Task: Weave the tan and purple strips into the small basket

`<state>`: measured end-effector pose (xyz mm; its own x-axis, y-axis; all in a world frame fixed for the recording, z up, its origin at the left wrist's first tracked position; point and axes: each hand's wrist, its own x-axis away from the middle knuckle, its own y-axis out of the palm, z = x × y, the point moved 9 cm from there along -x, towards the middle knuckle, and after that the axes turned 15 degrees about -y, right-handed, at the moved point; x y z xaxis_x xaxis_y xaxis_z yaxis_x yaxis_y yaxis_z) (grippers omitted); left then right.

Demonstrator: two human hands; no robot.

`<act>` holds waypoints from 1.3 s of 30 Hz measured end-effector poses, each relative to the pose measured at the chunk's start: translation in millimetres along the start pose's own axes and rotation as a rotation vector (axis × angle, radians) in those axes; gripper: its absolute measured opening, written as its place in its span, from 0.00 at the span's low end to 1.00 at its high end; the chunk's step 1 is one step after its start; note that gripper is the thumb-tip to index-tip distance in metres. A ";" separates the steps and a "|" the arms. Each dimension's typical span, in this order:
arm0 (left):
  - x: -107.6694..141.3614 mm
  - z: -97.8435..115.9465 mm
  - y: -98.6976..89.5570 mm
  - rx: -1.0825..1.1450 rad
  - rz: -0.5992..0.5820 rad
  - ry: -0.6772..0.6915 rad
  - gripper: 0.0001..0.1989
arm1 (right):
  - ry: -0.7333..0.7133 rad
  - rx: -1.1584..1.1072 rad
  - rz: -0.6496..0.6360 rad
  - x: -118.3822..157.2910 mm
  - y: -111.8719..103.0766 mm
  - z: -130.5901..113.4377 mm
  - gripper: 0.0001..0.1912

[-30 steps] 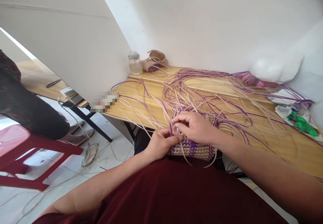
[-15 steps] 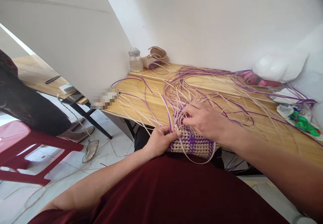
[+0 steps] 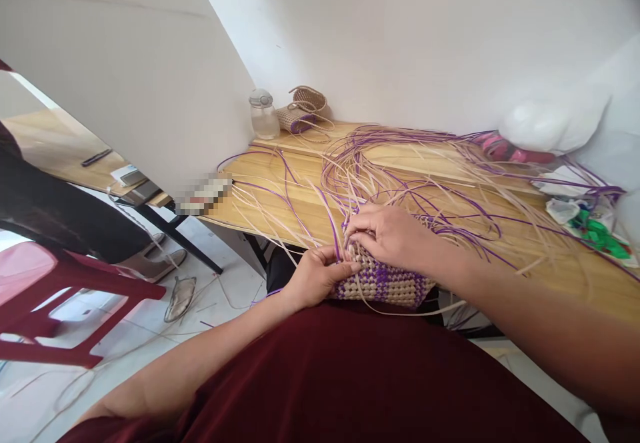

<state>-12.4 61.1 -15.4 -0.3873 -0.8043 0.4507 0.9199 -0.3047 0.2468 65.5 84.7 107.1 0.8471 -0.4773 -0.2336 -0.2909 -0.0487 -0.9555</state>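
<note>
Evidently, left hand pinches woven piece at left edge; right hand curls over its top, fingertip hold unclear. Strands should tighten evenly.

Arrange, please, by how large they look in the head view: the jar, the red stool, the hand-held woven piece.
Largest to smallest:
1. red stool
2. woven piece, partly covered
3. jar

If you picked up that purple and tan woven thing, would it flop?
The woven piece probably keeps some shape, since its weave looks tight. Its long strands likely bend and trail, as they curve across the table. Its bumpy surface probably isn't slippery.
</note>
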 end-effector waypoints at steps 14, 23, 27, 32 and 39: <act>-1.8 -4.3 1.2 0.080 -0.010 -0.030 0.19 | 0.387 -0.175 -0.044 38.6 19.5 -3.3 0.11; -7.9 -14.7 3.1 0.054 -0.024 -0.127 0.18 | 0.498 -0.359 -0.024 47.8 41.5 10.5 0.10; -8.8 -14.6 2.9 0.084 0.017 -0.100 0.17 | 0.487 -0.393 -0.030 48.5 46.6 13.0 0.11; -8.3 -21.5 -1.0 0.117 0.071 -0.177 0.17 | 0.486 -0.527 -0.039 52.3 54.2 17.5 0.11; -3.4 -15.2 0.8 0.067 0.064 -0.148 0.21 | 0.487 -0.486 -0.076 52.3 54.3 15.3 0.11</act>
<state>-9.4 55.8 -29.7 -0.3376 -0.7357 0.5872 0.9387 -0.2169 0.2679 100.7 70.6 40.3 0.6100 -0.7911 0.0464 -0.5016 -0.4308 -0.7502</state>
